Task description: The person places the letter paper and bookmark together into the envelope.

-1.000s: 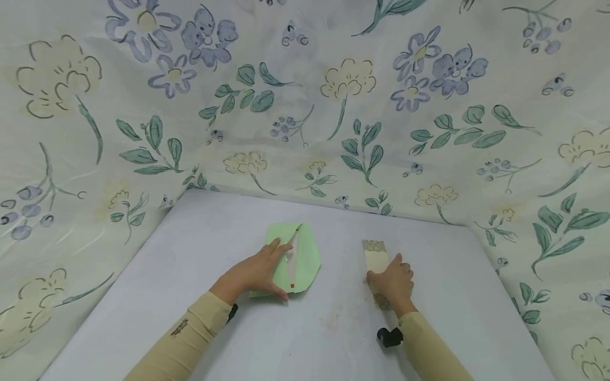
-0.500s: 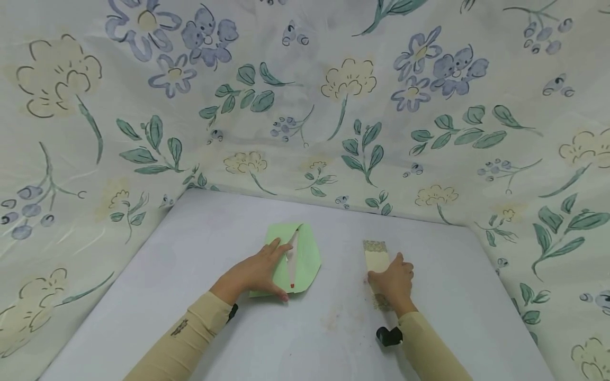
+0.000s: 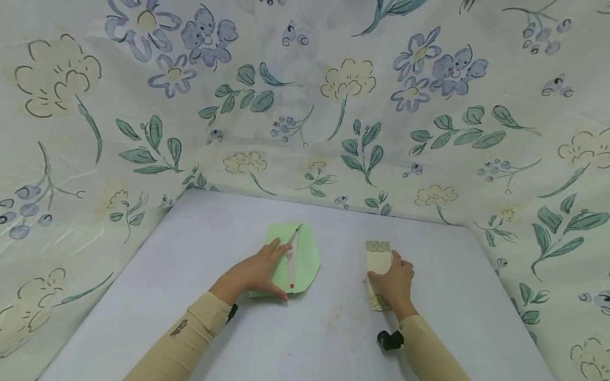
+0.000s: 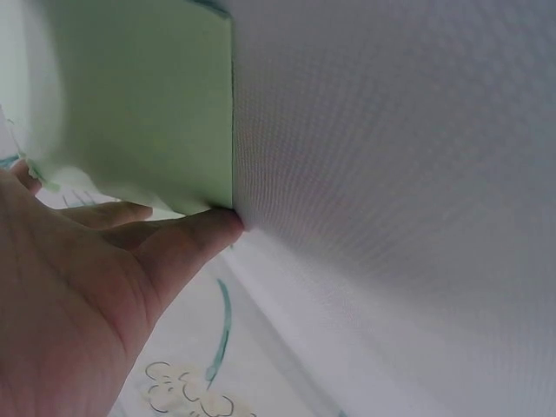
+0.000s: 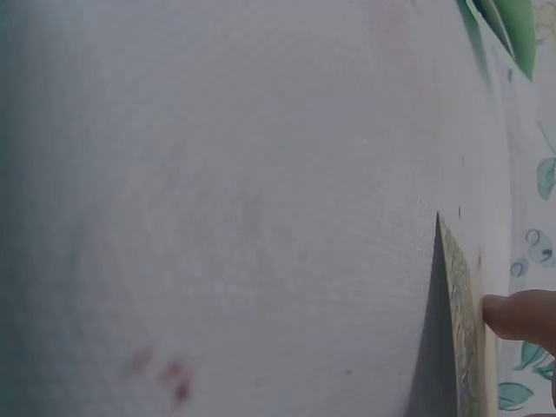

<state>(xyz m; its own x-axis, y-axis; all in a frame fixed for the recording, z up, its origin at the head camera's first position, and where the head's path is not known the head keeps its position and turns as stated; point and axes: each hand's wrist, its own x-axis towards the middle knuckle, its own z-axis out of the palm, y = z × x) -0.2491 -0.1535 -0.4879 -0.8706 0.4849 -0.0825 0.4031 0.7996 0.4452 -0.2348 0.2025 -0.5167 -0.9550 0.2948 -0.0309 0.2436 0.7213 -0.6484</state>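
Observation:
A pale green folded paper [image 3: 310,259], envelope-like in outline, lies on the white table with a pointed white gap down its middle and a small red spot at the gap's lower end. Across its left part rests my left hand [image 3: 259,270], fingers spread and thumb at the near edge; the left wrist view has a digit right at the edge of the green paper [image 4: 148,104]. To the right, my right hand [image 3: 395,283] pinches a cream strip [image 3: 378,260] with glittery, speckled ends by its long sides. In the right wrist view, one fingertip touches the edge of the strip [image 5: 465,334].
Faint reddish smudges [image 3: 333,320] and small specks mark the white table [image 3: 229,222] between the hands. A flower-patterned sheet [image 3: 295,106] rises behind the table and at both sides. A black camera mount [image 3: 391,340] sits by the right wrist.
The cream strip has shifted slightly right and turned straighter, with the right hand's fingers adjusting along its side. My left hand and the green paper have stayed in place.

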